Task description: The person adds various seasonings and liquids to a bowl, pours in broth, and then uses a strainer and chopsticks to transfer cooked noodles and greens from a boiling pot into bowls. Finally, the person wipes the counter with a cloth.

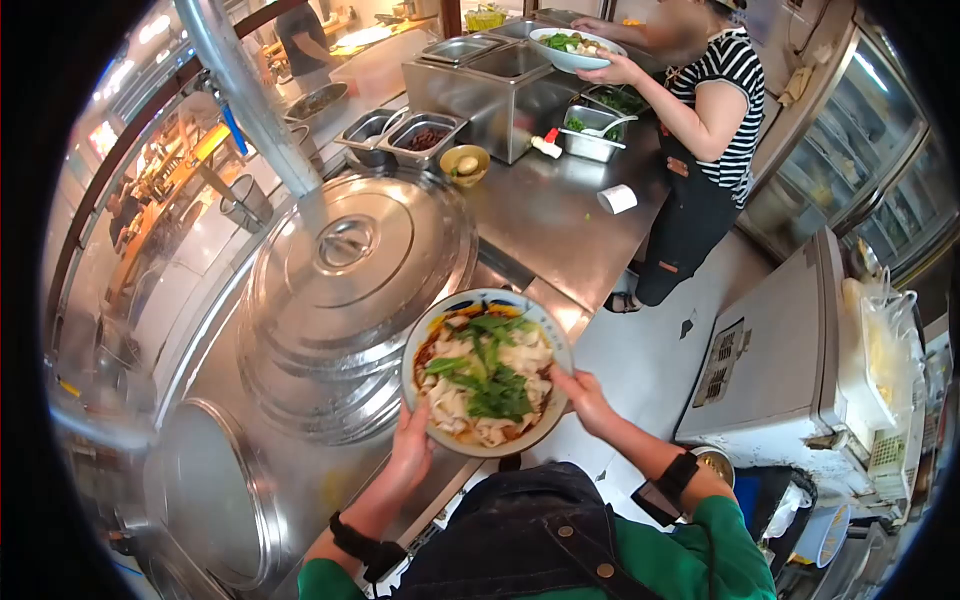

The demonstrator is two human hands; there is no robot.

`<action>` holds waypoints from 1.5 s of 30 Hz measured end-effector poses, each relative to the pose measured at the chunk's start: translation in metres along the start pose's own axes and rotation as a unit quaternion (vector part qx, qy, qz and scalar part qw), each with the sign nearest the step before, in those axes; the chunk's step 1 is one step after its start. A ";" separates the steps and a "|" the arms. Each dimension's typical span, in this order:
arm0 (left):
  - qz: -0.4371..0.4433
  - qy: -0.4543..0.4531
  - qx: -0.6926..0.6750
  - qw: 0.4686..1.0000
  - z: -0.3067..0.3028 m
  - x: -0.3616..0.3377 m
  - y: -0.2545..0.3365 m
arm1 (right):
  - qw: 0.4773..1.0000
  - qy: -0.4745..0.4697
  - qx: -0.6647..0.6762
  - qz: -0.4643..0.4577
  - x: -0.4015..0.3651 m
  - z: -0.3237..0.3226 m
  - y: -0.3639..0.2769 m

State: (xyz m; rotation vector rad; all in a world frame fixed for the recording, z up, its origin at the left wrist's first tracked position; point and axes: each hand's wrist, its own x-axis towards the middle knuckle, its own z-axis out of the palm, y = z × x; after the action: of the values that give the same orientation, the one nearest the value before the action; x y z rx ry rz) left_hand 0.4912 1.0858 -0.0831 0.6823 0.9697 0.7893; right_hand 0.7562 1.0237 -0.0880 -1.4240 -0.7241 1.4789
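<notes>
A large bowl [487, 373] of dumplings in reddish broth, topped with green leaves, is held level in front of my body. My left hand [411, 440] grips its lower left rim, and my right hand [585, 398] grips its right side. The fingertips under the bowl are hidden. Just beyond it on the left lies a big round steel lid [300, 270] with a knob, over a large pot.
A co-worker in a striped shirt [738, 100] stands back right, holding another bowl [572, 48]. Steel food pans [422, 138], a small bowl [464, 166] and a white cup on its side [617, 199] sit on the counter [545, 235]. A white cabinet [770, 345] stands right.
</notes>
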 end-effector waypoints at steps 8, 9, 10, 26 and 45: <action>-0.042 -0.090 -0.017 0.995 0.127 0.159 0.015 | 0.990 0.097 0.059 -0.089 0.093 -0.125 -0.066; -0.048 -0.095 0.005 0.994 0.142 0.174 0.018 | 0.990 0.099 0.062 -0.084 0.105 -0.141 -0.072; -0.033 -0.081 -0.006 0.996 0.155 0.192 0.016 | 0.989 0.099 0.057 -0.092 0.127 -0.164 -0.068; 0.084 0.003 0.157 0.984 0.230 0.284 0.014 | 0.997 0.025 0.068 -0.018 0.246 -0.254 -0.116; 0.178 0.366 -0.016 0.913 -0.096 -0.321 -0.140 | 0.740 -0.509 -0.424 0.117 -0.013 0.059 0.143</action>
State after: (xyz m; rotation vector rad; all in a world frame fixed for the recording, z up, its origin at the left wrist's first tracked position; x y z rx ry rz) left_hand 0.3329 0.7590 -0.0897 0.5407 1.5246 1.4390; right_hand 0.6667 0.9662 -0.2014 -1.2070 -2.1904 2.2874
